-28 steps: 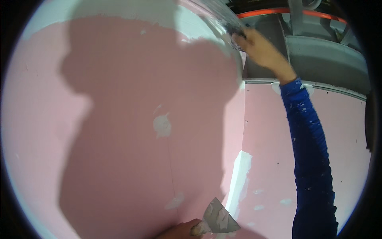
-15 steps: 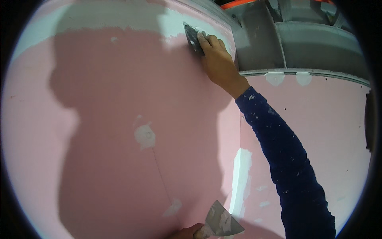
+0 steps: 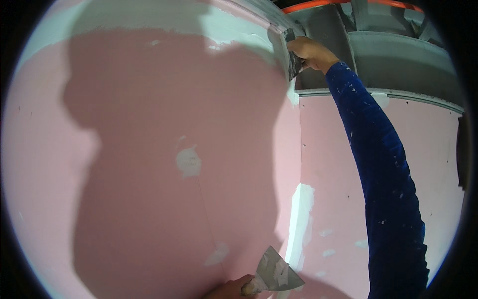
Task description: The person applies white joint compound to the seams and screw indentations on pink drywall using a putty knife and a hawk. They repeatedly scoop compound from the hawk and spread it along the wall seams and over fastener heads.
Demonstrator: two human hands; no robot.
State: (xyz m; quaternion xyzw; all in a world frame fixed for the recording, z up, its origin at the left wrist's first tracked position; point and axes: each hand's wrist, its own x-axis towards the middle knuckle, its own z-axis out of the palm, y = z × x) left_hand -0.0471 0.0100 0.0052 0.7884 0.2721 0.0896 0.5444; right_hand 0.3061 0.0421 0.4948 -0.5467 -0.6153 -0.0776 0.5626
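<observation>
Right grip (image 3: 312, 52) raised, left grip (image 3: 230, 289) low, both curled

My right sleeve (image 3: 386, 174): long, blue, fairly close fit, tapers to the cuff (image 3: 337, 74). Brighter royal blue next to the cuff, going dark navy farther from it. White specks (image 3: 353, 89) on the fabric: small, irregular, most of them clustered near the cuff; a few more scattered farther off, one small patch well away from it. Ripply folds (image 3: 423, 244) along the outer edge at the end farthest from the cuff. Cuff edge plain, same blue. Right hand (image 3: 316, 52) bare, just past the cuff. Left hand (image 3: 230, 289) also bare, well below the cuff, only partly visible.
</observation>
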